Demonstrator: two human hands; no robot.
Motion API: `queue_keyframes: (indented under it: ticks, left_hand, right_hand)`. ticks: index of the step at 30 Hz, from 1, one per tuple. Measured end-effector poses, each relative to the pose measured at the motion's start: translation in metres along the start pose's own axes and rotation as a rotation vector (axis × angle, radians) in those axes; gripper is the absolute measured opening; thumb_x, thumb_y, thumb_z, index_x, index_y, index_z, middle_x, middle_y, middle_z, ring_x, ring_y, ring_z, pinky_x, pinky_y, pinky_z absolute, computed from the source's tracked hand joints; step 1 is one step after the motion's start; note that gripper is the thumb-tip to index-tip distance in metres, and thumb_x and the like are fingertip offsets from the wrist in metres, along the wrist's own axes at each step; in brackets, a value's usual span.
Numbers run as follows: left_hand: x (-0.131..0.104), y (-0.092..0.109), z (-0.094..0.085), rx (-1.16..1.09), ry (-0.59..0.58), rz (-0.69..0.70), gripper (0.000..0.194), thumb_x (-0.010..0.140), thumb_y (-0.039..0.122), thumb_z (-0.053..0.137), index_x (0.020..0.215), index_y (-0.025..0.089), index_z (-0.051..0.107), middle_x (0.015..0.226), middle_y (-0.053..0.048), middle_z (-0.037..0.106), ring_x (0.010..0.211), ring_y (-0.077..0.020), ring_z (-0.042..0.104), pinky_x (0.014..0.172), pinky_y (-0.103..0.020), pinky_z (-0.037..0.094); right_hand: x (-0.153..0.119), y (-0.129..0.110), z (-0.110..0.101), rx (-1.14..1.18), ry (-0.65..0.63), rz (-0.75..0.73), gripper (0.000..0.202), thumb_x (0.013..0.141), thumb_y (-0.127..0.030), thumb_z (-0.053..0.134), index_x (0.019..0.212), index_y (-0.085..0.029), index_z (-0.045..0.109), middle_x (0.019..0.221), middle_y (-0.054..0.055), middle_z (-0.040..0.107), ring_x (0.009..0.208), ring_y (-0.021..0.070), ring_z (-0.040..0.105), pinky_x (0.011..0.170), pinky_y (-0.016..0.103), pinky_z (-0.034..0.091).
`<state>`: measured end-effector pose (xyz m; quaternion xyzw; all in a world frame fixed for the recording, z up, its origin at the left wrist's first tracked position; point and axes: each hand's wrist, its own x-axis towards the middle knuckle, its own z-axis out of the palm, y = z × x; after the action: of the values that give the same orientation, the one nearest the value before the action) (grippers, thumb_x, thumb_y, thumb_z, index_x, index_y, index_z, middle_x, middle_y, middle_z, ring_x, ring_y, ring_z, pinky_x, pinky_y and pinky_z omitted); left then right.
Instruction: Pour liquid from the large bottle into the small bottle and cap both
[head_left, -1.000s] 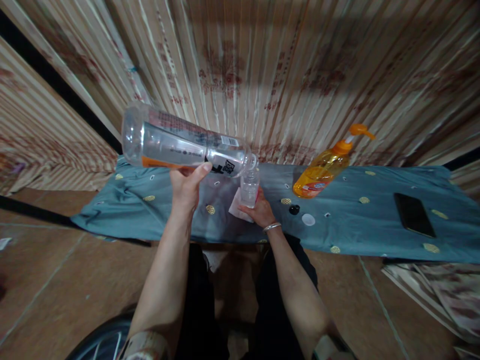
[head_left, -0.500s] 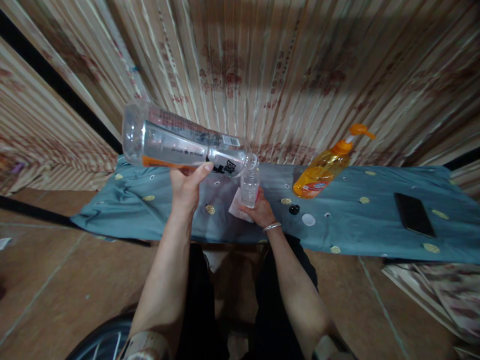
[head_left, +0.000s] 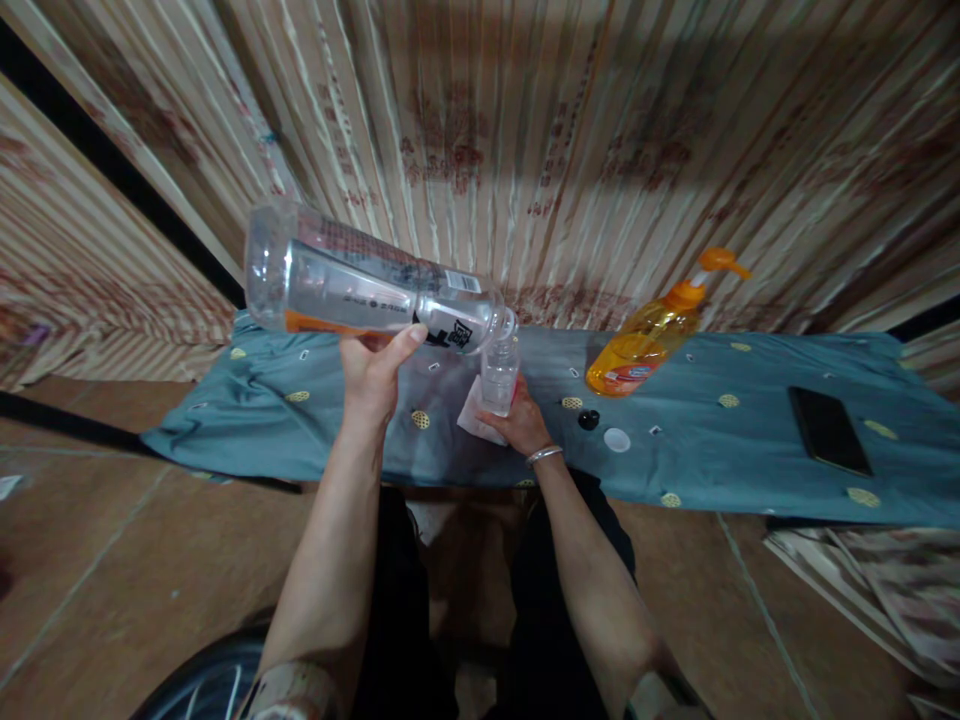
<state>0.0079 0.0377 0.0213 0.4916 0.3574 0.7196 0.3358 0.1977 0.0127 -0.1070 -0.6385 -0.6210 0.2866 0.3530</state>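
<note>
My left hand (head_left: 373, 378) is closed around a large clear plastic bottle (head_left: 352, 280) with a printed label and an orange stripe. The bottle lies nearly level, its neck tipped slightly down to the right. Its mouth meets the top of a small clear bottle (head_left: 499, 375), which my right hand (head_left: 523, 420) grips near the base. Whether liquid passes between them is too fine to make out. A folded pale pink cloth or tissue (head_left: 474, 412) lies under the small bottle. Beside my right hand are a small black cap (head_left: 589, 420) and a white round lid (head_left: 617, 440).
An orange pump bottle (head_left: 641, 345) of yellow-orange liquid stands to the right on the blue-green cloth (head_left: 720, 440). A dark phone (head_left: 829, 430) lies farther right. Behind hangs a striped curtain (head_left: 480, 150). Part of a wheel (head_left: 210, 680) shows at lower left.
</note>
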Motion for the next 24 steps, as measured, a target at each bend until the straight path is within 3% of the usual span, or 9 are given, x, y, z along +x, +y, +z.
queue_keyframes:
  ticks: [4,8,24]
  left_hand:
    - [0.0002,-0.0006,-0.0006,0.008,0.002,0.010,0.053,0.049,0.051,0.086,0.085,0.020,0.064,0.068,0.002,0.063,0.073,-0.0187,0.066,0.084,-0.039,0.055]
    - [0.0006,-0.0012,-0.0012,0.031,-0.014,0.019,0.055,0.049,0.053,0.085,0.089,0.019,0.065,0.068,0.001,0.063,0.074,-0.0201,0.067,0.083,-0.041,0.055]
    - [0.0000,-0.0020,-0.0012,0.029,-0.032,0.016,0.050,0.050,0.053,0.086,0.079,0.021,0.062,0.070,0.000,0.064,0.079,-0.0207,0.067,0.081,-0.038,0.055]
  right_hand:
    - [0.0005,0.0013,0.0013,-0.010,-0.003,-0.007,0.097,0.069,-0.039,0.081,0.147,-0.016,0.029,0.130,0.016,0.065,0.118,0.0325,0.064,0.102,0.046,0.051]
    - [0.0017,0.0036,0.0026,-0.006,0.011,-0.026,0.096,0.068,-0.039,0.082,0.147,-0.020,0.031,0.130,0.013,0.065,0.116,0.0314,0.066,0.101,0.045,0.051]
    - [-0.0001,-0.0002,0.0009,-0.008,0.005,-0.026,0.095,0.068,-0.038,0.082,0.146,-0.019,0.032,0.131,0.014,0.065,0.117,0.0314,0.065,0.102,0.045,0.051]
